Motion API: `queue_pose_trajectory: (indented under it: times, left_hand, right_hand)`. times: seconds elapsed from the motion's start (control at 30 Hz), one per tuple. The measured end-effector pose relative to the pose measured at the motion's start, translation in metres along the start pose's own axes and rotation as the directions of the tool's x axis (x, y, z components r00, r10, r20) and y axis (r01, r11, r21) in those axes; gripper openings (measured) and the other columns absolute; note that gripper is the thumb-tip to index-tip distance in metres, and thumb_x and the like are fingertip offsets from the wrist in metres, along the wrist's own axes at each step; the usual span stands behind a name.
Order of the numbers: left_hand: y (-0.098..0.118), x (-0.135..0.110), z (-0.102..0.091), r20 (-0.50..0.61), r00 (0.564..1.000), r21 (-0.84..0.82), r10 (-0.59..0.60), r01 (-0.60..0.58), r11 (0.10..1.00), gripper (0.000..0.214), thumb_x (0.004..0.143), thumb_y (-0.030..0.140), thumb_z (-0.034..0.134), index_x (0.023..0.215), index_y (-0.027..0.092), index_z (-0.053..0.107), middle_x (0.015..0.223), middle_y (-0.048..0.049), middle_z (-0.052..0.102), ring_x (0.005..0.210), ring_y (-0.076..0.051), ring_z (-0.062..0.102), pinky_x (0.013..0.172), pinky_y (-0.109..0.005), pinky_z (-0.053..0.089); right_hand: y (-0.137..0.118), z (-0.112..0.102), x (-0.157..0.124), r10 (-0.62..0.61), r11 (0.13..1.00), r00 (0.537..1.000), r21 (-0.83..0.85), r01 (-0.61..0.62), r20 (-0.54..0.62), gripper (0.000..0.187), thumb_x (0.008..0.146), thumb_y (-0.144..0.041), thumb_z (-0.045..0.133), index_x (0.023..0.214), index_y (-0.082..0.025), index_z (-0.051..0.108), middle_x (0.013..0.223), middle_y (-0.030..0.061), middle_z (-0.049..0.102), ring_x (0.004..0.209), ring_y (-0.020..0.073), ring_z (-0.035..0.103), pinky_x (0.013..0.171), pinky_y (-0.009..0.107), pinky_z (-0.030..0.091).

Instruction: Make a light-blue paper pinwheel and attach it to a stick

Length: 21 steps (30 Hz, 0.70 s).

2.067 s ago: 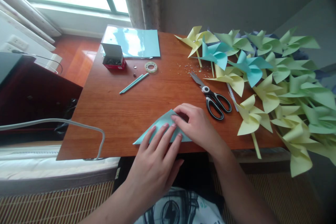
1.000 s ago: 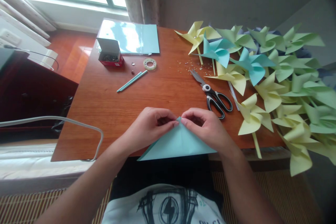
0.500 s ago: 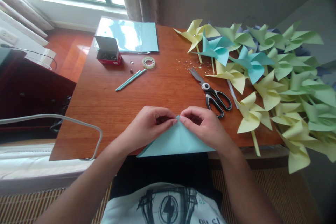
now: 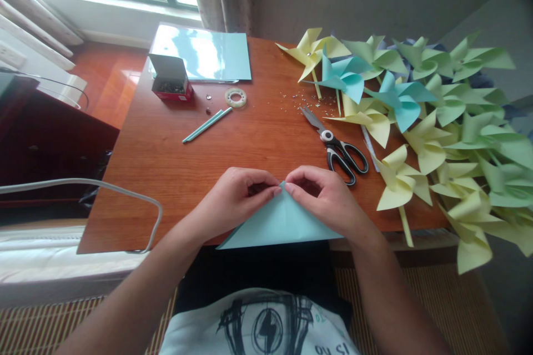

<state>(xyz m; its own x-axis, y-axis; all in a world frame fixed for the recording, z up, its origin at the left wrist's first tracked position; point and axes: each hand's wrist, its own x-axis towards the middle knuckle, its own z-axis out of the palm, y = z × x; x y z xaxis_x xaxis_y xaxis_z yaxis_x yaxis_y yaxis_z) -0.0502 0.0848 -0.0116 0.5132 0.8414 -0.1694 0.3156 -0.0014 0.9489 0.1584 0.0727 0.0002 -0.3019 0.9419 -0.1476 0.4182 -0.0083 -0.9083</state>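
Note:
A light blue sheet of paper (image 4: 282, 222), folded into a triangle, lies at the table's near edge with its long side towards me. My left hand (image 4: 245, 194) pinches it just left of the top corner between thumb and fingers. On the other side of that corner, my right hand (image 4: 318, 191) pinches the paper in the same way. The fingertips of both hands almost meet at the tip. Black-handled scissors (image 4: 333, 144), blades partly apart, lie just beyond my right hand.
Paper pinwheels (image 4: 428, 138) in yellow, green and blue crowd the table's right side. Further back are a red box (image 4: 172, 89) of small metal pieces, a tape roll (image 4: 235, 98), thin blue paper sticks (image 4: 207, 125) and packed blue sheets (image 4: 233, 58). A grey cable (image 4: 104, 183) crosses the left edge.
Both hands keep their pinch on the folded paper with hardly any movement. The camera view has shifted very slightly.

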Motion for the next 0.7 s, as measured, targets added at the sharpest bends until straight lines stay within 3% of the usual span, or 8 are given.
queue_pose_trajectory:
  times: [0.27, 0.7]
  left_hand:
    - [0.0026, 0.0009, 0.0008, -0.005, 1.0, -0.089, -0.027, 0.026, 0.996, 0.024, 0.087, 0.035, 0.072, 0.083, 0.012, 0.072, 0.07, -0.0009, 0.066, 0.063, -0.011, 0.056, 0.057, -0.019, 0.045]
    - [0.0011, 0.0004, -0.0002, 0.018, 0.998, -0.095, -0.059, 0.061, 0.994, 0.028, 0.089, 0.039, 0.07, 0.086, 0.011, 0.074, 0.073, -0.0024, 0.068, 0.067, -0.012, 0.057, 0.059, -0.021, 0.045]
  right_hand:
    - [-0.0022, -0.0005, -0.001, -0.021, 0.999, 1.0, -0.027, 0.02, -0.007, 0.01, 0.092, -0.025, 0.063, 0.086, -0.021, 0.07, 0.085, 0.0011, 0.072, 0.079, 0.0163, 0.065, 0.068, 0.026, 0.05]
    - [-0.0027, -0.0009, -0.0019, -0.002, 1.0, 1.0, 0.001, 0.002, 0.002, 0.009, 0.092, -0.024, 0.064, 0.086, -0.02, 0.07, 0.085, 0.0012, 0.071, 0.077, 0.0152, 0.065, 0.065, 0.024, 0.049]
